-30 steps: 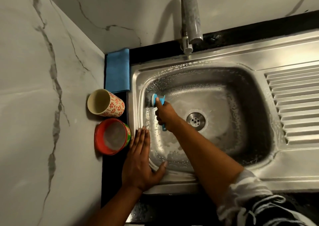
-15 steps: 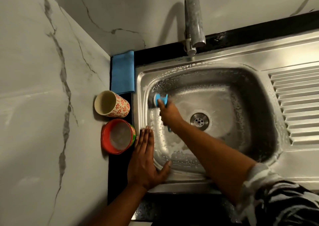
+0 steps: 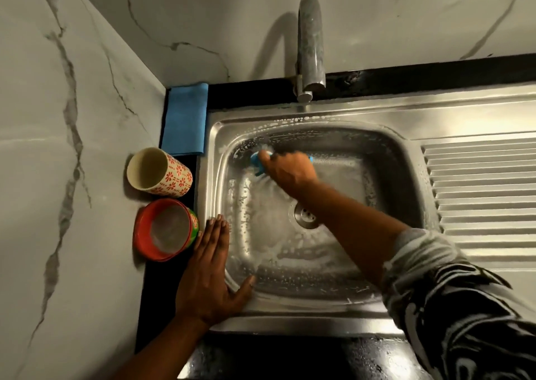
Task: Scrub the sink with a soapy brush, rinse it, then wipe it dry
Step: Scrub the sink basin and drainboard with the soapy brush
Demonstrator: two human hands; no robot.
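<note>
Steel sink (image 3: 377,147) showing suds streaking across basin floor and walls. Blue brush (image 3: 256,162) pressing into back-left corner, partly hidden. Blue cloth (image 3: 185,121) lying folded flat beside sink's back-left rim.

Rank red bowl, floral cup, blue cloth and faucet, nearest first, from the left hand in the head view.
1. Red bowl, beside the left hand's fingertips.
2. Floral cup, behind the bowl.
3. Blue cloth, back corner.
4. Faucet, far back.
</note>
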